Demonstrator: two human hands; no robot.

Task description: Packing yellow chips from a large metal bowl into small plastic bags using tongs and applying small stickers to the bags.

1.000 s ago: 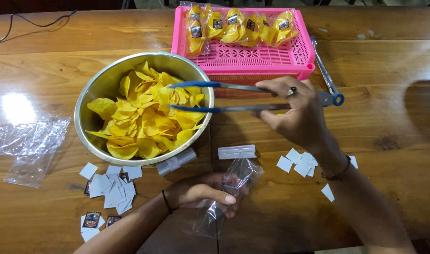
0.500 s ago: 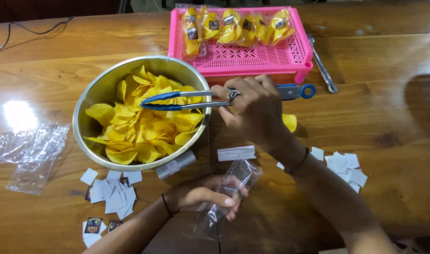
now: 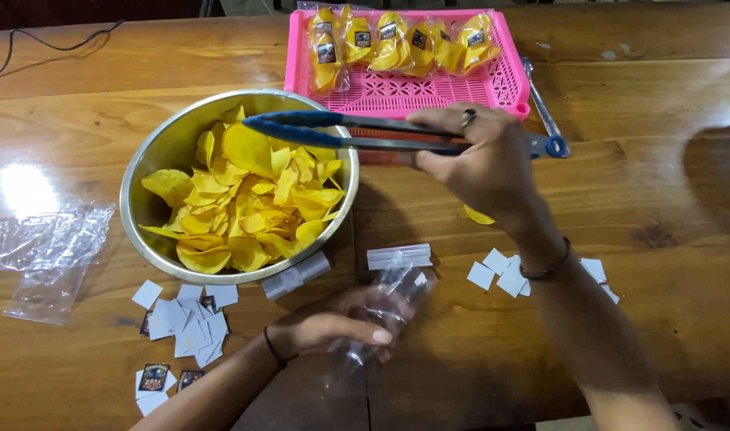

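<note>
Your right hand (image 3: 486, 156) is clamped around a pair of metal tongs (image 3: 357, 134) with blue tips, squeezed nearly together on one big, curved yellow chip (image 3: 247, 148) held just above the round steel bowl (image 3: 153, 160). The bowl, at the left of the glossy wooden worktop (image 3: 660, 191), is heaped with thin, wavy yellow chips. Your left hand (image 3: 329, 329), near you, is curled shut on a crinkly clear plastic bag (image 3: 385, 307). A pink lattice basket (image 3: 429, 92) at the far side holds filled packets. Small white paper squares (image 3: 185, 327) lie scattered near the bowl.
</note>
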